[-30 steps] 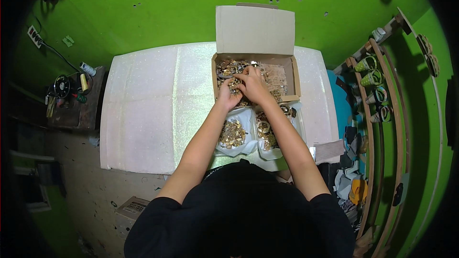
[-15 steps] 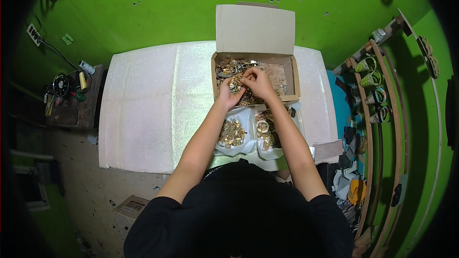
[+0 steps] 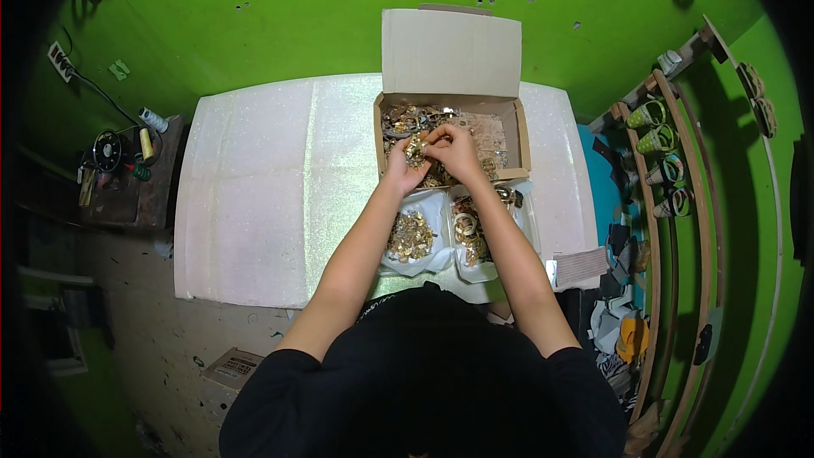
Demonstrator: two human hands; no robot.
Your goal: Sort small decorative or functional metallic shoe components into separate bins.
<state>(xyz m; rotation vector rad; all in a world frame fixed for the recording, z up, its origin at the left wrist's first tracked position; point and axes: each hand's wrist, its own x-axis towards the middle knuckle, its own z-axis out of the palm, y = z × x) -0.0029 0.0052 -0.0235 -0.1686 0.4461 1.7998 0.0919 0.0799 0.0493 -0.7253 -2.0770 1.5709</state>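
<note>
- Gold pieces (image 3: 415,151) lie gripped in the cupped left hand (image 3: 401,169), over the open box (image 3: 525,140).
- The right hand (image 3: 456,155) bends its fingertips to them; whether it pinches one, I cannot tell.
- Two white-lined trays (image 3: 434,265) stand on the table (image 3: 246,195), near the box.

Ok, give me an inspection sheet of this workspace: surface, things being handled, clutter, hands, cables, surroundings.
Surface: pale, shimmering cover with creases.
Things handled: small gold-coloured pieces in the left hand; more pieces in the open cardboard box and two white-lined trays on its near side.
Clutter: ribbed grey piece at the cover's right front edge; material scraps past that edge.
Hands: left cupped under the pieces; right hand beside it, fingers drawn together, grip unclear.
Cables: dark cable from the wall socket toward a side table at left.
Surroundings: green wall with small holes ahead; sandals at right.
</note>
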